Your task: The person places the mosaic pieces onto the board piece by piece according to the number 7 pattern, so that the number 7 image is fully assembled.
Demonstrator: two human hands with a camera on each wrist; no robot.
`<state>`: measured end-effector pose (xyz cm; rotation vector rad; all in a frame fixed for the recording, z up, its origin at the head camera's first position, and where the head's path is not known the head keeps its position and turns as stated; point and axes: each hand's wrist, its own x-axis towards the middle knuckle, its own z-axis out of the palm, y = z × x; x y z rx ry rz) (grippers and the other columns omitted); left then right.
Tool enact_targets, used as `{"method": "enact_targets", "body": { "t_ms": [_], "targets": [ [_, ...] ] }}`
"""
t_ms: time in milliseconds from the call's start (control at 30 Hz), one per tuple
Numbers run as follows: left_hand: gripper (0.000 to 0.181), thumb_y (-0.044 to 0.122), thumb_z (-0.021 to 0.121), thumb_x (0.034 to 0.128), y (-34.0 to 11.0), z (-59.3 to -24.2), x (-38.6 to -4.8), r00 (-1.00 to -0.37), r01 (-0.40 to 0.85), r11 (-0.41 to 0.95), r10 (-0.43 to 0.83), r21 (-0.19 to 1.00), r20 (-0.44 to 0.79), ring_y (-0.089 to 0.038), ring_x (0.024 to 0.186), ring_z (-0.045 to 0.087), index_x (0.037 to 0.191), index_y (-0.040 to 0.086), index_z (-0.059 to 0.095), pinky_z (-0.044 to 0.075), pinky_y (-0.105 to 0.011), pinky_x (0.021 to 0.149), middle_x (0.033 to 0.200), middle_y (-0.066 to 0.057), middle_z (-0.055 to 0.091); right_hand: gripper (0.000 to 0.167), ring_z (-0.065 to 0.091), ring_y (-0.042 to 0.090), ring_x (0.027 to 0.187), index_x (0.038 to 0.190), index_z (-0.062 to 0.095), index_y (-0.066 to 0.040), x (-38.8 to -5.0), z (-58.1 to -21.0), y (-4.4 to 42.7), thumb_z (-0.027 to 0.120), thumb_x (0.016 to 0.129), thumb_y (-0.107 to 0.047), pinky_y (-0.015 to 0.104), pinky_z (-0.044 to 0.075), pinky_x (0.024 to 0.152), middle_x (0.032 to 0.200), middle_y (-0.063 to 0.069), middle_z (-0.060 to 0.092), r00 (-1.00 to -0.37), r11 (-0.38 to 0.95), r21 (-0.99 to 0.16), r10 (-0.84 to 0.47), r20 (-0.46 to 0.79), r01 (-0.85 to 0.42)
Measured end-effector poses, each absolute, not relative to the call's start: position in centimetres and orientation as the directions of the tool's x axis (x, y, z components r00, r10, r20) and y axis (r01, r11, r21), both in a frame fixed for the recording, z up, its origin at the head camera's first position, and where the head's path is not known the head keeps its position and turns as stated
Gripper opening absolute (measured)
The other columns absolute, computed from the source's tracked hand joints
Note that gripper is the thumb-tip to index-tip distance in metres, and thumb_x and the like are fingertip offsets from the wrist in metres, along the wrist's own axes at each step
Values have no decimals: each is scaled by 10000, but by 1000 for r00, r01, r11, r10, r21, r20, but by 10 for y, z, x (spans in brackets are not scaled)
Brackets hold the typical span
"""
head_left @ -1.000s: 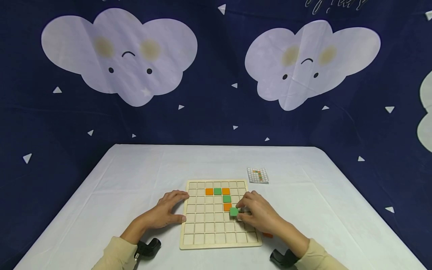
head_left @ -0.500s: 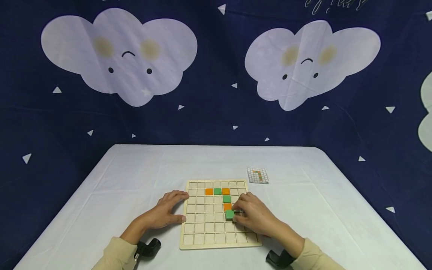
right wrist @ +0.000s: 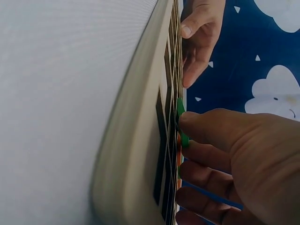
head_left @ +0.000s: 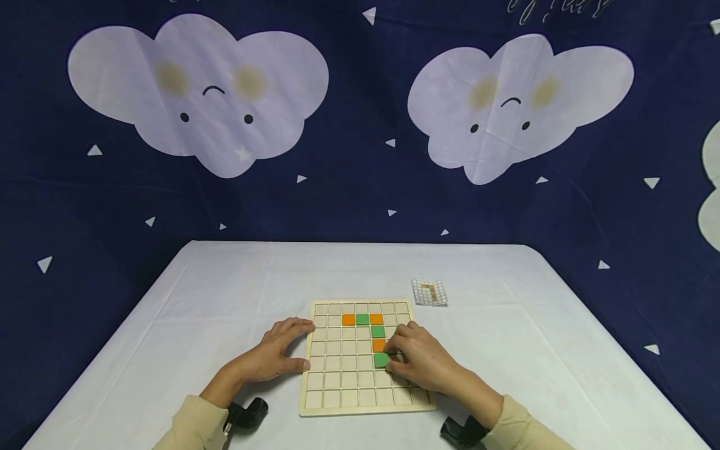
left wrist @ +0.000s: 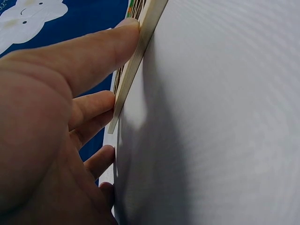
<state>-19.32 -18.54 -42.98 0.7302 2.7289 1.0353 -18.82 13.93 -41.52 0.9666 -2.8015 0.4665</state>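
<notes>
My right hand [head_left: 423,357] pinches a small square green tile [head_left: 380,360] at its right edge with thumb and finger. This tile sits over a square of the wooden grid board [head_left: 337,414], just below an orange tile [head_left: 379,345]. In the right wrist view the green tile [right wrist: 181,108] looks tilted, its near edge raised off the board. Fingers spread, my left hand [head_left: 269,356] rests against the board's left edge. The left wrist view has its thumb and fingertips touching the rim [left wrist: 136,61].
Upper tiles run orange [head_left: 349,319], green [head_left: 362,319], orange [head_left: 376,319], then another green tile [head_left: 378,332] below. A small pattern card [head_left: 430,292] lies beyond the board's top right corner. White cloth [head_left: 253,269] covers the table before a dark blue cloud backdrop [head_left: 360,187].
My right hand has moved left and slightly down, bringing the green tile over the square below the lower orange tile. An orange piece beside the board is now hidden behind the right arm.
</notes>
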Motion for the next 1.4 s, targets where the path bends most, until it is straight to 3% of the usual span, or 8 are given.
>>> {"method": "enact_targets", "body": {
  "t_ms": [800,1400],
  "targets": [
    [665,342,720,806,-185,-431,-194,-880,380,651,474,656,39,-388,1342,274,1369,103,458,185,-656,1069,1446,-90,374,219,369,31,765,926,710,-207,-189,-416,138,761,763,-344,185,345,667,876,-127,561,-781,744,-239,-580,232,-624],
    [669,353,715,808,-185,-431,-194,-878,388,653,476,651,46,-389,1341,279,1371,100,458,189,-652,1069,1449,-91,374,258,418,29,810,953,712,-176,-183,-410,150,762,749,-327,209,389,683,927,-108,590,-814,783,-234,-526,247,-576]
  ]
}}
